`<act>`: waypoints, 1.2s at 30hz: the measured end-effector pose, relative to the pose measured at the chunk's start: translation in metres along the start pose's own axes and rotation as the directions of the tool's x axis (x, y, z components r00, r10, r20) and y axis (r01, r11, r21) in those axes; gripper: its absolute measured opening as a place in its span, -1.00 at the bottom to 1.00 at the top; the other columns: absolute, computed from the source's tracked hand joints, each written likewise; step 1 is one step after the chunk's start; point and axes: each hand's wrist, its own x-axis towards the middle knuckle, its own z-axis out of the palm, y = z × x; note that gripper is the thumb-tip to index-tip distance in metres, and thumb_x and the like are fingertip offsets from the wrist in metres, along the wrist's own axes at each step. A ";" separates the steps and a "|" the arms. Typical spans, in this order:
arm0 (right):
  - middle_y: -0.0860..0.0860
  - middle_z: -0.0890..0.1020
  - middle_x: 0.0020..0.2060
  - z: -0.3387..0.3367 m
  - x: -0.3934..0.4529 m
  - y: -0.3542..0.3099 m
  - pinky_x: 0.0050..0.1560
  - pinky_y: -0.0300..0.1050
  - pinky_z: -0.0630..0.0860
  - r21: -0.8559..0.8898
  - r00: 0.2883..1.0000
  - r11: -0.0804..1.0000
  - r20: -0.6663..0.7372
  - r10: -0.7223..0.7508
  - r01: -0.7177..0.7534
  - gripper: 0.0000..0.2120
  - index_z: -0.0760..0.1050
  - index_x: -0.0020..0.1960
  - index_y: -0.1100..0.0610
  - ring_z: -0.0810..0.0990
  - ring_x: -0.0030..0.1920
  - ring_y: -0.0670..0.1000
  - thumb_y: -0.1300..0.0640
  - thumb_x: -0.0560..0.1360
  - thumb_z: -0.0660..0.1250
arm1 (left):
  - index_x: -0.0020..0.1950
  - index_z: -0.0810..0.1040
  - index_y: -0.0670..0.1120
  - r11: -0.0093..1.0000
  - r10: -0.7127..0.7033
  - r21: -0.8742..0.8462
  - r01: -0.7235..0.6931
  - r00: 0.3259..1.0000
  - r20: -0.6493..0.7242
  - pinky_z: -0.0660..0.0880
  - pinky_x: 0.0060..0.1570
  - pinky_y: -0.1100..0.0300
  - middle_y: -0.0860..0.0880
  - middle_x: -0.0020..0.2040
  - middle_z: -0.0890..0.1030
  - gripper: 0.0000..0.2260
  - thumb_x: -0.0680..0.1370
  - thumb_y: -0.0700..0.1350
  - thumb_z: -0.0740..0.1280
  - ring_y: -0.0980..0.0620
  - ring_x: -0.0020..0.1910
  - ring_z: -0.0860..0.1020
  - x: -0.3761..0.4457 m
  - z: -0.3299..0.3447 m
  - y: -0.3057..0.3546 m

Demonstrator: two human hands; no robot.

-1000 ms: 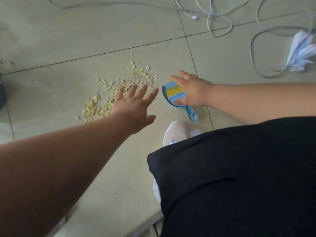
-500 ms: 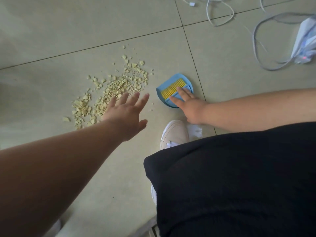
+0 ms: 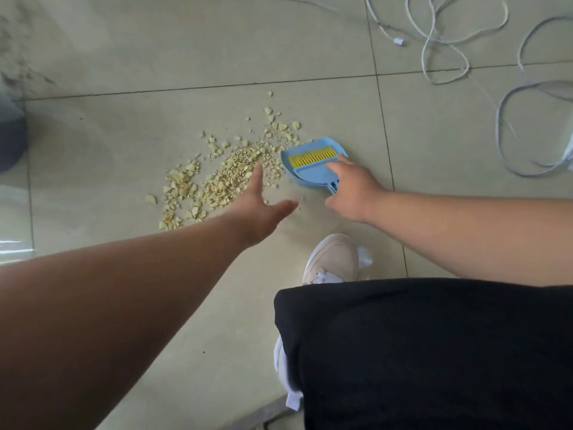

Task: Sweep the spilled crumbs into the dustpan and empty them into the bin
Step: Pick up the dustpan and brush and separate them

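Note:
Pale yellow crumbs (image 3: 223, 175) lie scattered over the tiled floor. To their right sits a small blue dustpan (image 3: 313, 169) with a yellow-bristled brush (image 3: 311, 157) nested in it. My right hand (image 3: 350, 193) reaches onto the dustpan's near end by the handle, one finger stretched along its top; the handle is mostly hidden under the hand. My left hand (image 3: 260, 206) hovers over the near edge of the crumbs, fingers straight and thumb spread, holding nothing.
White cables (image 3: 434, 41) loop across the floor at the top right, and a grey cord (image 3: 508, 125) curves at the right edge. A dark object (image 3: 11, 144) stands at the far left. My white shoe (image 3: 333, 259) is just below the dustpan.
My right hand has slid from the pan's bristle side toward its handle end. My left hand has turned edge-on and moved closer to the dustpan. The camera view has shifted.

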 end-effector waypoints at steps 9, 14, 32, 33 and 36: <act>-0.08 0.61 0.24 0.016 -0.037 -0.073 0.02 -0.02 0.67 0.456 0.988 0.888 0.098 -0.118 0.061 -0.32 0.47 0.44 -0.05 0.69 0.06 0.02 0.15 0.34 0.51 | 0.58 0.46 0.00 0.666 -0.138 -0.725 0.175 0.984 0.110 0.50 0.42 -0.04 -0.01 0.40 0.66 -0.43 0.62 0.16 0.45 -0.05 0.38 0.61 -0.015 -0.006 -0.006; -0.10 0.69 0.04 0.015 -0.048 -0.091 0.10 0.08 0.67 0.480 0.944 0.860 0.168 -0.283 0.172 -0.66 0.60 0.17 -0.07 0.69 0.05 -0.01 0.10 0.40 0.41 | 0.36 0.61 -0.09 0.571 -0.123 -0.803 0.170 0.985 0.121 0.71 -0.03 -0.05 -0.08 0.04 0.77 -0.76 0.77 -0.03 0.26 -0.11 -0.07 0.76 -0.023 -0.021 -0.015; -0.10 0.61 0.09 -0.004 -0.054 -0.109 0.05 0.09 0.65 0.090 0.888 0.933 0.287 -0.358 0.347 -0.11 0.30 0.39 -0.09 0.63 0.06 -0.01 -0.32 0.19 0.59 | 0.50 0.53 -0.17 0.614 -0.017 -0.736 0.287 0.936 0.351 0.71 -0.03 -0.18 -0.19 0.24 0.65 -0.60 0.76 0.04 0.27 -0.32 0.06 0.74 -0.038 -0.046 -0.025; -0.11 0.62 0.05 -0.003 -0.055 -0.110 0.02 0.11 0.65 0.098 0.888 0.931 0.279 -0.365 0.352 -0.17 0.32 0.36 -0.11 0.64 0.03 -0.01 -0.30 0.20 0.57 | 0.50 0.53 -0.17 0.609 -0.021 -0.738 0.291 0.936 0.351 0.71 -0.02 -0.17 -0.20 0.25 0.66 -0.60 0.76 0.04 0.28 -0.32 0.07 0.74 -0.038 -0.048 -0.024; -0.14 0.65 0.02 -0.001 -0.056 -0.110 0.06 0.07 0.67 0.237 0.878 0.918 0.294 -0.378 0.317 -0.30 0.37 0.31 -0.17 0.67 0.04 -0.06 -0.12 0.23 0.57 | 0.48 0.55 -0.14 0.606 -0.038 -0.740 0.294 0.939 0.342 0.72 -0.06 -0.11 -0.19 0.22 0.70 -0.62 0.75 0.04 0.28 -0.28 0.03 0.76 -0.040 -0.048 -0.021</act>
